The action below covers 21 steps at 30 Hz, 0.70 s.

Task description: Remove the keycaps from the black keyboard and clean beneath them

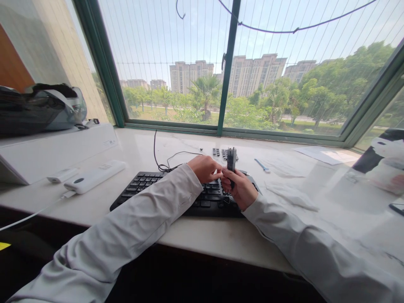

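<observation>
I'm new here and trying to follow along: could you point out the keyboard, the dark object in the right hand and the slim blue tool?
keyboard [213, 197]: head view, on its keys between the sleeves
dark object [231, 161]: head view, on its upper part
slim blue tool [261, 164]: head view, on its handle

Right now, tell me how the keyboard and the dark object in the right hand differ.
The keyboard lies flat on the white countertop; the dark object is held upright in the right hand. The keyboard is long and wide, while the dark object is small and narrow. The keyboard shows rows of keys; no such rows can be made out on the dark object. Both are dark in colour.
</observation>
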Motion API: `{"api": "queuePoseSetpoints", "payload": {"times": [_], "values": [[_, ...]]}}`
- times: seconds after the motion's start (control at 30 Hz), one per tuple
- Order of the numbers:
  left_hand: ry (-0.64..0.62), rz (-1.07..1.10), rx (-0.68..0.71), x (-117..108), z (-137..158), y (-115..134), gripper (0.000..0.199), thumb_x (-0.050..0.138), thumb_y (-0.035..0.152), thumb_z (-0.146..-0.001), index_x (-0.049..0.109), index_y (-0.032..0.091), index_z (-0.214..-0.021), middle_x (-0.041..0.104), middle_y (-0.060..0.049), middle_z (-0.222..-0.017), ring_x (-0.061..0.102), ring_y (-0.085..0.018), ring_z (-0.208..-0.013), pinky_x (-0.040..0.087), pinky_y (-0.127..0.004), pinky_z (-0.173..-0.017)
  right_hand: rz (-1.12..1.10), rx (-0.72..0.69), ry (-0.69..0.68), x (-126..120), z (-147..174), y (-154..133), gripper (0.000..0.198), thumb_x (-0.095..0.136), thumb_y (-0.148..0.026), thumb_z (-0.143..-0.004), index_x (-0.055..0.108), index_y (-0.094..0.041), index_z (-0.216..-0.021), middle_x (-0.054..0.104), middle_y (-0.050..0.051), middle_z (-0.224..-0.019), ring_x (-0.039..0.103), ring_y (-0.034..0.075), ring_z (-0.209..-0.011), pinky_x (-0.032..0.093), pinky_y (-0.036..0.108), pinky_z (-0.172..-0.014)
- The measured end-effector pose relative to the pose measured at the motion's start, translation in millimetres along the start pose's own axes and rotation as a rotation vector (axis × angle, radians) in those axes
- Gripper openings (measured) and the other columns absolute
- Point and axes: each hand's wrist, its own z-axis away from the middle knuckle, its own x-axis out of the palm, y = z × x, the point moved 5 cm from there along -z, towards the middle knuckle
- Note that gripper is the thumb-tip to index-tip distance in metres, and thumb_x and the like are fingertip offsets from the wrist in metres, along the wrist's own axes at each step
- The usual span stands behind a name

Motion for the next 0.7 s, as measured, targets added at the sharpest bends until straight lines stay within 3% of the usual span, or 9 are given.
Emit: {"api": "queuePoseSetpoints", "payload": {"times": [0.2, 0.5, 0.7], "values": [[-0.001, -0.004, -0.002, -3.0, 0.5, 0.1, 0.022, 0.052, 0.031, -0.077, 0.071, 0.02, -0.073, 0.067, -0.005, -0.065, 0.06, -0.018, -0.061, 0.036, -0.025, -0.053, 0.071, -0.011, -0.029, 6.6, 0.7, 1.1, 0.037, 0.073, -0.045, -0.065, 0.048, -0.018, -0.071, 0.032, -0.007, -0.055, 0.026, 0.006, -0.05, 0.015, 0.024, -0.046], [0.015, -0.023, -0.002, -2.6, 0.7, -0.7, 0.023, 0.051, 0.031, -0.077, 0.07, 0.019, -0.071, 0.064, -0.005, -0.061, 0.059, -0.017, -0.059, 0.035, -0.024, -0.054, 0.002, -0.018, -0.088, 7.5, 0.0, 1.9, 0.036, 0.073, -0.044, -0.065, 0.048, -0.018, -0.071, 0.03, -0.007, -0.055, 0.023, 0.006, -0.049, 0.014, 0.022, -0.044], [-0.01, 0.188, 0.049, -3.1, 0.4, 0.3, 0.022, 0.053, 0.028, -0.076, 0.068, 0.016, -0.068, 0.06, -0.001, -0.058, 0.053, -0.012, -0.056, 0.033, -0.022, -0.052, 0.154, -0.088, -0.096, 4.2, 3.3, 1.5, 0.043, 0.067, -0.055, -0.069, 0.041, -0.021, -0.067, 0.025, -0.009, -0.049, 0.019, 0.005, -0.042, 0.014, 0.022, -0.041]]}}
